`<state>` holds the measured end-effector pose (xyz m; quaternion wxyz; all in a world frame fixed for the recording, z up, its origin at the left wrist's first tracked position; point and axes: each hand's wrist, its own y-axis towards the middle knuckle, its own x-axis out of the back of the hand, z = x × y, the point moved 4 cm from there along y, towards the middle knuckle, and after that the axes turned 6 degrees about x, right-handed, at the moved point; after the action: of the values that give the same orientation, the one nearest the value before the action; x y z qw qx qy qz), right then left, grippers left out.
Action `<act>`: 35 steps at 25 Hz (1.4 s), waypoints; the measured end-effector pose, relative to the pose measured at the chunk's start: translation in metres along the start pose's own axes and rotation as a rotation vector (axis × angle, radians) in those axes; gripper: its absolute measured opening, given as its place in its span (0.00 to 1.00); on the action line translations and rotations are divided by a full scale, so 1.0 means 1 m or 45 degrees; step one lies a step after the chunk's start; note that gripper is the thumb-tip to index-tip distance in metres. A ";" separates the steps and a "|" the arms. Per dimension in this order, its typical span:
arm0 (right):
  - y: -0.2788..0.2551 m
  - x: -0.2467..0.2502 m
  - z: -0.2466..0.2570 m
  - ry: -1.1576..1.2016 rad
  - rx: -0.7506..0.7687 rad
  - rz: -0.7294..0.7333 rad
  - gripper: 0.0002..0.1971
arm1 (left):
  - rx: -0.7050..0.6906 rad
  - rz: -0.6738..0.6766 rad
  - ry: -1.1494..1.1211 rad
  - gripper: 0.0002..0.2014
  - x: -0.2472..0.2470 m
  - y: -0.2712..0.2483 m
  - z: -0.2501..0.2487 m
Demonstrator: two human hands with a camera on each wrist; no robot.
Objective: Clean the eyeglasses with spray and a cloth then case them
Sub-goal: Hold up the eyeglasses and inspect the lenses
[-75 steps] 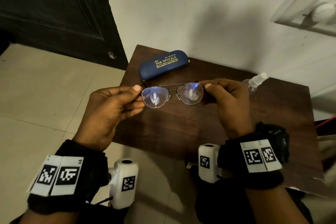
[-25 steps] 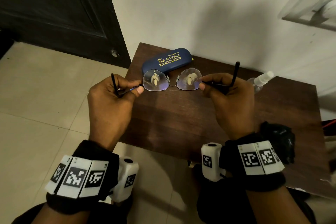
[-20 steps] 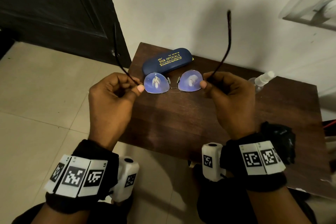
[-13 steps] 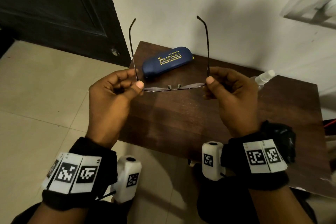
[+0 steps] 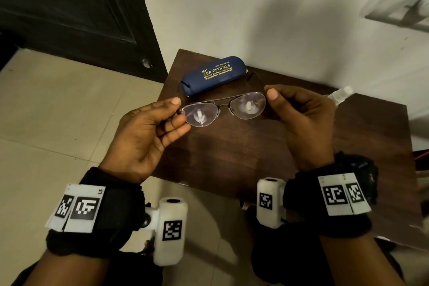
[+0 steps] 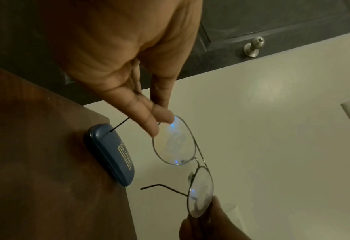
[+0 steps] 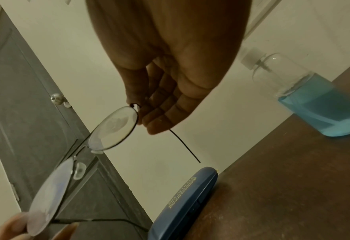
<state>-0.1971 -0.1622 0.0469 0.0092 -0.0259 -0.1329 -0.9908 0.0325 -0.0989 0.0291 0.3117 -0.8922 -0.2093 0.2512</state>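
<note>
Glasses held across me, spray off to my right

I pinch the eyeglasses [image 5: 222,109] at both ends above the table [image 5: 255,153]: my left hand [image 5: 148,137] grips 1 outer corner, my right hand [image 5: 301,118] the other, temples open and pointing away toward the shut case [image 5: 213,78]. The frame's long axis runs left to right. The spray bottle [image 7: 314,100] stands just beyond my right hand, so I judge that hand should fetch it. I see no cloth.

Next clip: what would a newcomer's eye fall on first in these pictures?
The eyeglasses, held up over the dark wooden table, with the left hand and right hand each pinching one outer end of the frame. Behind them a closed blue case with gold lettering lies near the table's far edge, and a spray bottle of blue liquid stands at the right.
</note>
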 end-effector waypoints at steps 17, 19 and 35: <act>0.001 0.004 0.000 -0.015 0.026 -0.052 0.04 | -0.039 0.076 0.002 0.08 -0.008 -0.007 -0.001; 0.002 0.005 -0.001 0.014 0.016 -0.060 0.03 | -0.044 0.072 0.023 0.08 -0.008 -0.007 -0.001; 0.002 0.006 0.002 -0.019 0.023 -0.026 0.03 | -0.056 0.041 0.063 0.09 -0.007 -0.005 0.000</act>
<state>-0.2031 -0.1634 0.0494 -0.0017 -0.0318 -0.1423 -0.9893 0.0259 -0.0990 0.0348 0.2929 -0.9081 -0.1924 0.2293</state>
